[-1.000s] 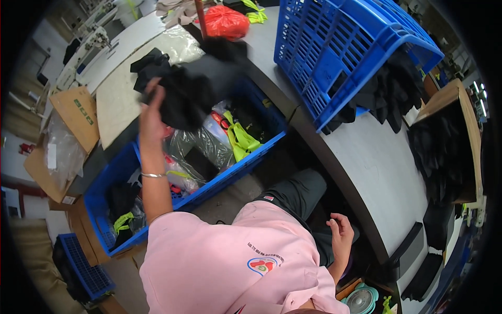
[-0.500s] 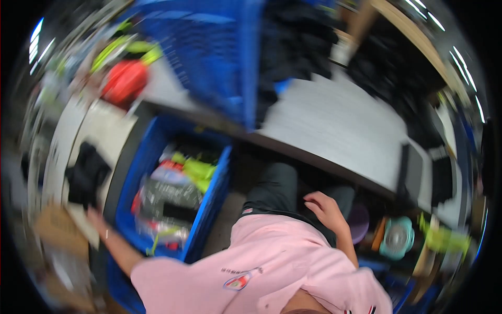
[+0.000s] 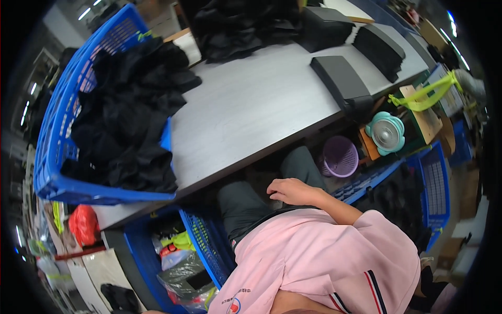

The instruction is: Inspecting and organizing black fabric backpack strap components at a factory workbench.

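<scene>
My right hand (image 3: 293, 191) hovers over my lap, close to my dark trousers. Its fingers are loosely bent with the thumb a little apart, and nothing shows in them. My left hand is out of view; only a sliver of skin shows at the lower edge. In front of me is a grey worktable (image 3: 246, 110). A blue plastic basket (image 3: 107, 194) heaped with black fabric pieces (image 3: 125, 115) lies tilted on its left part. Stacks of black pieces with grey tops (image 3: 342, 81) stand at the table's right side.
Left of my legs sits a blue crate (image 3: 141, 256) holding plastic-wrapped items (image 3: 183, 275). A red plastic bag (image 3: 83, 225) lies beyond it. To the right are a purple wastebasket (image 3: 340, 157), a teal fan (image 3: 387, 133) and another blue crate (image 3: 435, 180) with black fabric.
My view and body have turned to the right. My left hand, earlier stretched out beside a black item at the left, has left the view. My right hand stays over my lap.
</scene>
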Available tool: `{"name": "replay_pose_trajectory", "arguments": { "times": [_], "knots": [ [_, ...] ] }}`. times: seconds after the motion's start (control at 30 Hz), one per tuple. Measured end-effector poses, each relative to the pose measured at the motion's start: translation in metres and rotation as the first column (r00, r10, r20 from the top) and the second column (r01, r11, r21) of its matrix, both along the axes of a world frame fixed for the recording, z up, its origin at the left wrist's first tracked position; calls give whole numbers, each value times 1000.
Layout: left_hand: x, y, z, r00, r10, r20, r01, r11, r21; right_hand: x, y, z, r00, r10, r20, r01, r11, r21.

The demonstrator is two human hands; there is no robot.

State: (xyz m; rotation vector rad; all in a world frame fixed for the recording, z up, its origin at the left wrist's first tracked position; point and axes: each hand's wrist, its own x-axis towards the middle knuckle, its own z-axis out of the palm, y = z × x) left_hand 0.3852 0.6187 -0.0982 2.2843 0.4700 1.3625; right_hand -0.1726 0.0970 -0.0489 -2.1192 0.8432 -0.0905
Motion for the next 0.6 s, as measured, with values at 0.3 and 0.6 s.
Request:
{"name": "replay_pose_trajectory", "arguments": {
  "times": [0.3,0.6],
  "knots": [
    [-167,-285,36,497,-864,-80,868,497,16,-31,-19,-9,989,-143,42,144,990,-15],
    [-324,-553,103,-327,-940,-102,943,-317,-98,-54,-96,-3,825,-347,446,466,865,-188]
  ]
}}
